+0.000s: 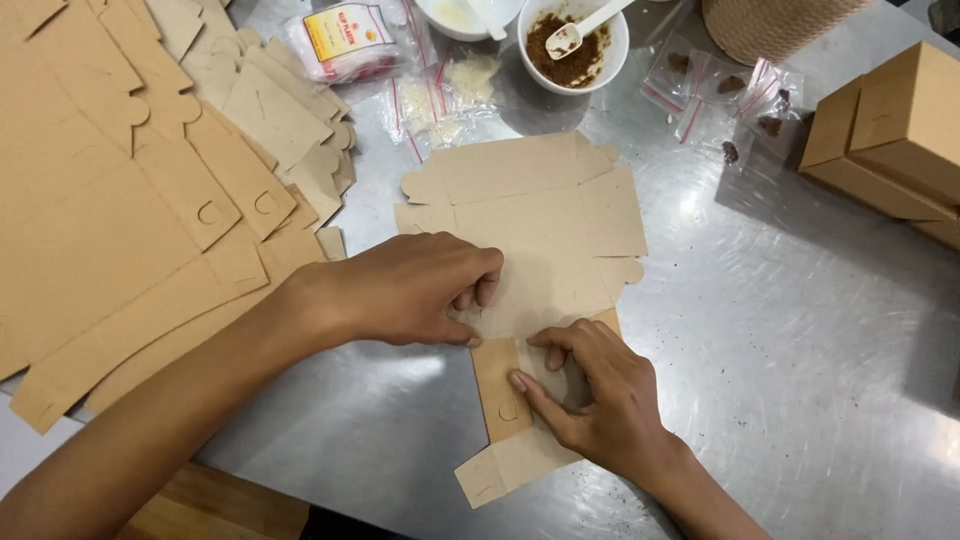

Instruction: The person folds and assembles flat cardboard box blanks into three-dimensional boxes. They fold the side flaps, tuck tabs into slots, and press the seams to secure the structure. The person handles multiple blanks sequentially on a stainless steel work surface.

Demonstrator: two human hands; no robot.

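Left hand [415, 290] curled, knuckles pressing a flat cardboard box blank [540, 215], right hand [590, 385] pinching its folded flap, steel surface [800, 330], stack of blanks [120, 200] alongside

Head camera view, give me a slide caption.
Both hands, left and right, press a flat cardboard box blank on a steel table.

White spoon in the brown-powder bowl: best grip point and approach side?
Grip the white spoon by its handle, coming from the upper right, above the bowl. The handle rises clear over the rim toward that side, while the scoop end lies low in the brown powder, so the handle is probably the only clean, free part.
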